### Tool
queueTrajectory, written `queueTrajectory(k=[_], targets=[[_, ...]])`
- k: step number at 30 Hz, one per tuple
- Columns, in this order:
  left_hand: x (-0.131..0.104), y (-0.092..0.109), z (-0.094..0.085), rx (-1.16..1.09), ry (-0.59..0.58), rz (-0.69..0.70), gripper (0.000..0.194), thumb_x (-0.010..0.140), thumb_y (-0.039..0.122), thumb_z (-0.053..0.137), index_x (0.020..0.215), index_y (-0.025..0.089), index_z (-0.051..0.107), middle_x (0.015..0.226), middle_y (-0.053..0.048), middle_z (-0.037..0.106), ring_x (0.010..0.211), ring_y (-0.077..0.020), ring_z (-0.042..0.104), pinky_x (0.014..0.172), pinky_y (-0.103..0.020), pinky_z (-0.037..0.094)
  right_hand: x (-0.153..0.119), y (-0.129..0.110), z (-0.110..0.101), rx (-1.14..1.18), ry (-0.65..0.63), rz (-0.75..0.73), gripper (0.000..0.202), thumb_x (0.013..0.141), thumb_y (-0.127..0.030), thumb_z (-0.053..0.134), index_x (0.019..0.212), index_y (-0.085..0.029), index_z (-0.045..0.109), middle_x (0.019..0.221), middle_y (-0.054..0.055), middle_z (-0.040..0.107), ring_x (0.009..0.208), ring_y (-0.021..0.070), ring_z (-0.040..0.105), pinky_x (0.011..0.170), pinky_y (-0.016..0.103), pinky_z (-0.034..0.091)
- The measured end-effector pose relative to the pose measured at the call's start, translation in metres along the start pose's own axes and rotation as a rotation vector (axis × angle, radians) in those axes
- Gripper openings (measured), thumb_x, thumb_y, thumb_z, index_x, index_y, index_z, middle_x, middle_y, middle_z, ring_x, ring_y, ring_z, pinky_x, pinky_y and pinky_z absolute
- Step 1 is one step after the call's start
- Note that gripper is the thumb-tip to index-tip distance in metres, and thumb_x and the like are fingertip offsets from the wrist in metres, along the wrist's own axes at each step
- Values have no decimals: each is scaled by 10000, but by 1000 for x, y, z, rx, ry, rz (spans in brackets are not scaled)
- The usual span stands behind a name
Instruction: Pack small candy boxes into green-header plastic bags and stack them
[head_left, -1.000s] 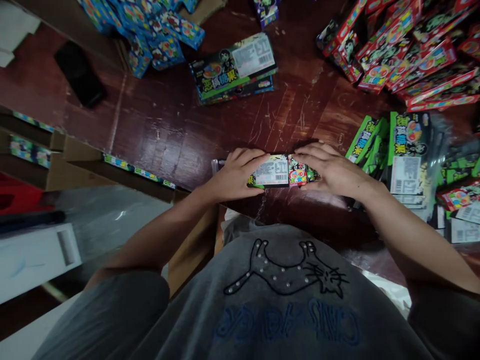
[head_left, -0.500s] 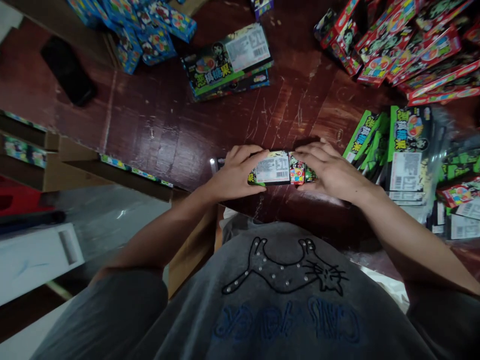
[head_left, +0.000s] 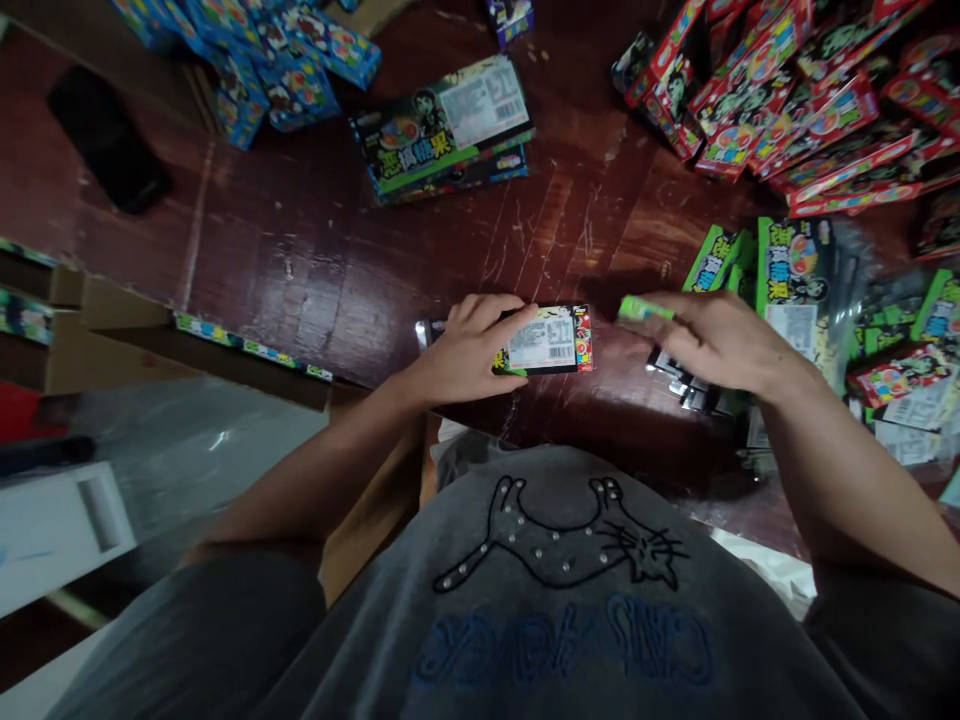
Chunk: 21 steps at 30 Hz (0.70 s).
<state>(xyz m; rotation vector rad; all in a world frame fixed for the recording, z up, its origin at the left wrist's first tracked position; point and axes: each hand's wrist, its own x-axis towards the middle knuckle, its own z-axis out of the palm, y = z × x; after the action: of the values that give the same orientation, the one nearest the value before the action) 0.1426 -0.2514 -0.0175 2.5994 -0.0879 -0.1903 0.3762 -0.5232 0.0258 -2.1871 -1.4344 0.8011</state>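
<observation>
And the right hand (head_left: 716, 335) has broken away; half a second ago it was pressed up to the end of the black packet (head_left: 547, 340), and now it is well off to the right, a small green box (head_left: 646, 311) pinched at its fingertips, a bit blurred; the left hand (head_left: 476, 345) hasn't let go, thumb and fingers closed around the packet's left part, just where they were; the packet lies flat on the tabletop (head_left: 420, 250), label up, in front of the person's shirt (head_left: 562, 620); at its right end a red box (head_left: 584, 338) pokes out, and less of that red shows than before; the right hand now covers part of the packets (head_left: 791, 260) on the right; up top, the blue boxes (head_left: 296, 85) and the heap of red boxes (head_left: 795, 120) lie apart from both hands.
</observation>
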Motion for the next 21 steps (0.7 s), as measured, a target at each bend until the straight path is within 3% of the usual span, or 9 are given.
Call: queueTrajectory(k=[3, 6, 8, 10, 11, 14, 15, 17, 21], targets=[[-1, 2, 2, 17, 15, -1, 899, 892, 412, 802, 1674, 231, 397, 1594, -167, 484, 1408, -403, 449, 1197, -580, 367, 12, 4, 6, 198, -34, 301, 756, 1035, -840, 238, 968, -236, 687, 660, 53, 729, 582, 248, 719, 642, 407, 579], [-2, 3, 6, 34, 43, -4, 892, 895, 421, 794, 1668, 211, 402, 1580, -175, 488, 1402, -405, 450, 1199, -583, 367, 19, 9, 16, 381, -68, 466, 835, 901, -1003, 303, 988, -247, 645, 623, 39, 707, 512, 240, 679, 549, 388, 551], [-3, 4, 7, 35, 47, -9, 890, 898, 429, 792, 1668, 213, 402, 1577, -171, 487, 1398, -402, 450, 1199, -580, 369, 16, 10, 17, 279, 21, 505, 898, 847, -1036, 371, 1060, -219, 679, 685, 66, 727, 594, 271, 715, 599, 421, 579], [-3, 4, 8, 26, 41, -11, 891, 902, 430, 788, 1675, 227, 394, 1583, -163, 480, 1406, -399, 443, 1199, -575, 372, 7, 9, 14, 84, 145, 418, 998, 827, -1025, 454, 1276, -163, 682, 914, 134, 786, 822, 327, 770, 753, 486, 620], [-3, 5, 8, 20, 40, -14, 893, 902, 429, 787, 1678, 238, 389, 1584, -157, 479, 1411, -396, 440, 1199, -574, 372, 2, 10, 11, 1, 156, 308, 1040, 837, -997, 496, 1418, -146, 633, 1134, 183, 787, 1018, 365, 768, 881, 531, 620], [-3, 6, 6, 12, 33, -25, 899, 901, 426, 787, 1685, 260, 379, 1582, -147, 481, 1417, -392, 436, 1201, -572, 368, -11, 17, 7, -112, -15, -94, 933, 933, -799, 608, 1665, -244, 443, 1721, 159, 456, 1536, 418, 475, 1223, 644, 432], [-2, 6, 6, 11, 31, -28, 902, 900, 425, 788, 1686, 259, 379, 1583, -149, 481, 1417, -394, 436, 1201, -572, 367, -13, 21, 7, -128, -67, -173, 838, 964, -711, 621, 1671, -298, 440, 1771, 109, 391, 1581, 415, 408, 1258, 670, 377], [-2, 6, 6, 12, 28, -31, 907, 897, 421, 793, 1686, 251, 378, 1588, -154, 478, 1414, -397, 438, 1201, -572, 367, -14, 27, 10, -128, -69, -216, 728, 978, -576, 648, 1648, -360, 464, 1731, 70, 450, 1534, 404, 456, 1243, 693, 385], [-3, 7, 8, 25, 54, -10, 909, 897, 415, 800, 1682, 249, 374, 1575, -156, 488, 1399, -392, 451, 1199, -574, 370, -13, 24, 21, 90, 123, -183, 941, 883, -483, 777, 1703, -374, 330, 1614, 118, 473, 1473, 387, 497, 1241, 637, 446]])
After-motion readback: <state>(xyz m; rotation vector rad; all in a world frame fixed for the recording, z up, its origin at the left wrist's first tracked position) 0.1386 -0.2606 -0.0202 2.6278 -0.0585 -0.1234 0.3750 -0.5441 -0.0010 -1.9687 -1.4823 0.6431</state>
